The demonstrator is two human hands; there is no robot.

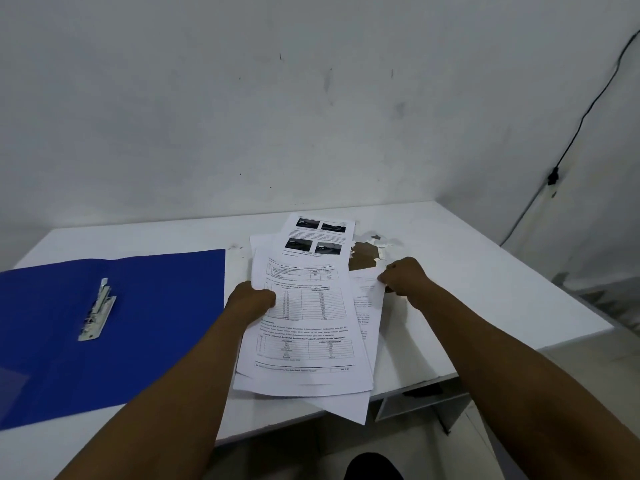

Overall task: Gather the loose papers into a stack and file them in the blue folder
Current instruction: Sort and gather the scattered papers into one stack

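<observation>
A loose pile of printed papers lies fanned on the white table, its lower corner hanging over the front edge. My left hand grips the pile's left edge, thumb on top of the sheet with tables. My right hand pinches the top right corner of a lower sheet. A page with photos sticks out at the far end. The blue folder lies open flat on the left, with its metal clip in the middle.
The tabletop's surface is peeled to brown just beyond the papers, with curled white flakes. A wall stands behind the table. A black cable runs down the wall at right. A white shelf frame sits under the table's front right.
</observation>
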